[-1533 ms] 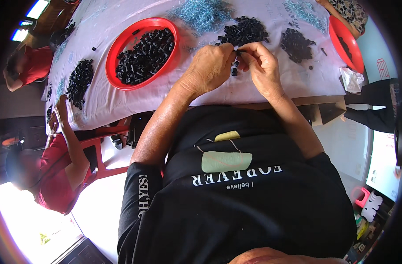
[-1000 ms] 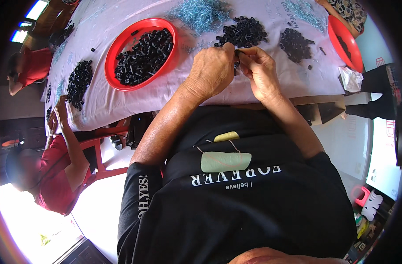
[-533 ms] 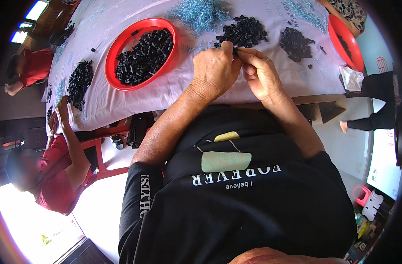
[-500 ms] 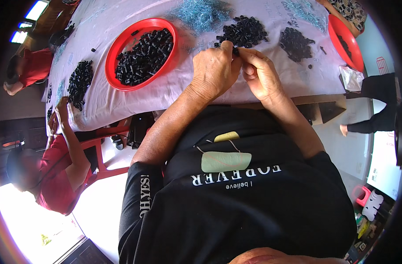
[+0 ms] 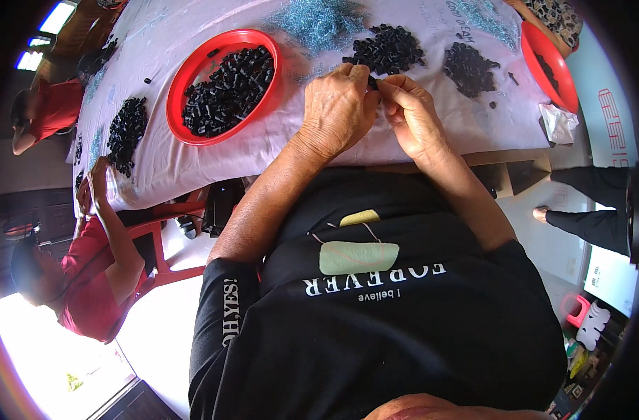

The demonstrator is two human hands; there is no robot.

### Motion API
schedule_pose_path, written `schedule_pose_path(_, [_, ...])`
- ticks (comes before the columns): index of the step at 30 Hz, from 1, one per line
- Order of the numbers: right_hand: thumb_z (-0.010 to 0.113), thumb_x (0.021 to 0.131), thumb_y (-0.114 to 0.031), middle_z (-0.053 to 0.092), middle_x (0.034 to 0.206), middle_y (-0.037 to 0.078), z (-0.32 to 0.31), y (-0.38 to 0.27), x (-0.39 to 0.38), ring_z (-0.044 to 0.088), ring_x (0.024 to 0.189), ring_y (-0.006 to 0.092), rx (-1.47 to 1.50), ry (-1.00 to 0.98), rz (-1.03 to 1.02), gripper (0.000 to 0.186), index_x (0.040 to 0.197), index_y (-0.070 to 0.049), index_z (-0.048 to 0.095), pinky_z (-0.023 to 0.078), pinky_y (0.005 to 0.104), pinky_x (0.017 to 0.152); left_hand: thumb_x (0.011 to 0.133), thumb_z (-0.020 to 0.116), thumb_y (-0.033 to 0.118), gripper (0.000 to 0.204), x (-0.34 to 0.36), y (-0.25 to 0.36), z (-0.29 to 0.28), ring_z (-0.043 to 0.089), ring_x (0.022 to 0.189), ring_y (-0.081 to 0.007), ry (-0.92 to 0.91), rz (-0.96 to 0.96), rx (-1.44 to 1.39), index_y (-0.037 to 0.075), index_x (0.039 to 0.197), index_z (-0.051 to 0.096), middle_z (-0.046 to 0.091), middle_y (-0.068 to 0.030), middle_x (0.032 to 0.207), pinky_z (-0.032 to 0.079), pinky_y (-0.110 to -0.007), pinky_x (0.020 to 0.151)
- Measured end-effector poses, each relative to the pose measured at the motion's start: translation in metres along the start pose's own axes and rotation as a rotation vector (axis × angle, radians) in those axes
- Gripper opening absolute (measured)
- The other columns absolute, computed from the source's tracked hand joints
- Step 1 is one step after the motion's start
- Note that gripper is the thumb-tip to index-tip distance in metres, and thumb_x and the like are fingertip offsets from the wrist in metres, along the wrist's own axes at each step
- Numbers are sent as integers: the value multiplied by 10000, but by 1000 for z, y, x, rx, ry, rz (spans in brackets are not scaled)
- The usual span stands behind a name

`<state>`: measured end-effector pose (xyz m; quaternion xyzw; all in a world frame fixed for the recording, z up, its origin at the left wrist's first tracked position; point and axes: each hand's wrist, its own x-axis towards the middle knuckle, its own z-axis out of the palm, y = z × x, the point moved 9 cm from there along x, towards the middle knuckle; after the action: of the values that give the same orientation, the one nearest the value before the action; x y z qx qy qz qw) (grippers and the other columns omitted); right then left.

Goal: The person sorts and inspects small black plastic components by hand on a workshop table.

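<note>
Both my hands meet over the near part of the cloth-covered table, just this side of a pile of small black plastic pieces (image 5: 388, 49). My left hand (image 5: 338, 105) is closed, its thumb and curled fingers around a small black plastic piece (image 5: 372, 82). Close against that piece, my right hand (image 5: 416, 117) pinches thumb and forefinger together; whatever lies in the pinch is too small to make out. Beyond my left hand spreads a heap of tiny clear-blue pieces (image 5: 316, 24). To the left stands a red round tray (image 5: 175, 115) holding many more black pieces.
A flatter black pile (image 5: 470, 68) lies to the right, near a second red tray (image 5: 568, 98) and a crumpled white bag (image 5: 558, 124). At the left, a co-worker in a red shirt (image 5: 99, 280) handles pieces beside another black heap (image 5: 128, 133). Other people are around the table.
My hands stay together in nearly the same place, with slight finger movement around the black piece. At the far right, a person's dark-trousered legs have shifted.
</note>
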<state>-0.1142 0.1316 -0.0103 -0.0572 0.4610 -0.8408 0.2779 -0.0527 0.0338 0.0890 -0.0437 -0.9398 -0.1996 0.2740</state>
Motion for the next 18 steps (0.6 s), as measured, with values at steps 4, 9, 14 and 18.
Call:
schedule_pose_path(4, [677, 895, -85, 618, 756, -26, 0, -1, 1, 522, 592, 35, 18, -3, -5, 34, 903, -76, 645, 366, 165, 513, 804, 665, 162, 197, -2, 2, 5, 658, 709, -361, -20, 1, 9, 29, 944, 624, 656, -154, 810, 521, -437, 581])
schedule_pose_path(9, [688, 895, -107, 639, 771, -5, 6, -13, 0, 534, 600, 44, -16, 0, -28, 52, 908, -73, 651, 375, 172, 527, 821, 699, 235, 225, 1, -1, 1, 663, 682, -349, 22, 8, -15, 32, 894, 634, 667, -150, 786, 521, -431, 569])
schedule_pose_path(14, [667, 924, -161, 657, 842, 4, -18, -34, 12, 491, 607, 22, -297, 133, -237, 103, 968, -68, 653, 374, 164, 547, 801, 729, 356, 312, 12, -55, -28, 666, 676, -348, 96, -132, 162, 58, 861, 660, 667, -161, 728, 525, -446, 586])
schedule_pose_path(18, [681, 902, -99, 656, 863, -13, -26, -38, 19, 501, 648, 28, -599, 114, -398, 86, 971, -48, 677, 386, 172, 584, 795, 658, 337, 314, 12, -113, -63, 659, 756, -405, 63, -314, 292, 33, 875, 661, 673, -211, 784, 518, -499, 711])
